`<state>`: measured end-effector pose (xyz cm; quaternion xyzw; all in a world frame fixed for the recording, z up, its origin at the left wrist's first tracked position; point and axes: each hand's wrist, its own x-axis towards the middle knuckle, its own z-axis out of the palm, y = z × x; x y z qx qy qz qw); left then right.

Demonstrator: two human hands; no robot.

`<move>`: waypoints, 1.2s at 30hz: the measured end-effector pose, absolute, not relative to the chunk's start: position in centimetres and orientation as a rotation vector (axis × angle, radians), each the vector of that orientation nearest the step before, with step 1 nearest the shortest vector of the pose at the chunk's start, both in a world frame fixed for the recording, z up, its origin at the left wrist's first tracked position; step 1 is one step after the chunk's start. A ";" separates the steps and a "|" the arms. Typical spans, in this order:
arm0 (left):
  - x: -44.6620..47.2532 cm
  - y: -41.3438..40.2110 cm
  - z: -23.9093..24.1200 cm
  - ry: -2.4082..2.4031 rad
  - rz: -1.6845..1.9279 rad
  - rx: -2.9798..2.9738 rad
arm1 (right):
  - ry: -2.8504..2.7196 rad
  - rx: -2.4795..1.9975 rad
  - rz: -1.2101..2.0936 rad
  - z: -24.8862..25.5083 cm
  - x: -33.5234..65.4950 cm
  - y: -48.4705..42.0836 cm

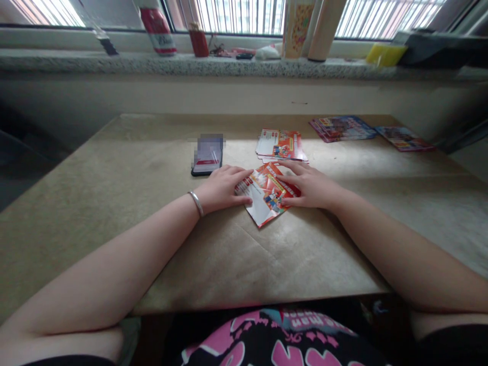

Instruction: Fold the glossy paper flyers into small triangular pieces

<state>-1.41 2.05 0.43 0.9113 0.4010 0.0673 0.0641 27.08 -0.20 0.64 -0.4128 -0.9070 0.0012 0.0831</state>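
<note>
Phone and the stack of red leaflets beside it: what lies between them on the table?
Nothing: in the head view, only bare table separates the phone from the stack of leaflets.

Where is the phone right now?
In the head view the phone lies flat on the table, just beyond the left hand and to the left of the stack of red leaflets.

Laid out on a tan, creased tabletop (pixel 107 173): near the middle, askew, a red-and-white leaflet (pixel 267 198); just beyond it, a small stack of similar leaflets (pixel 280 145); to the left, close by, a dark phone (pixel 207 155), screen up; toward the far right corner, a colourful booklet (pixel 342 128) and, just beside it, a second booklet (pixel 404 138).
</note>
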 end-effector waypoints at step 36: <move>-2.0 0.9 1.2 1.248 0.373 2.772 | -2.702 -1.218 0.154 0.4 28.5 -1.3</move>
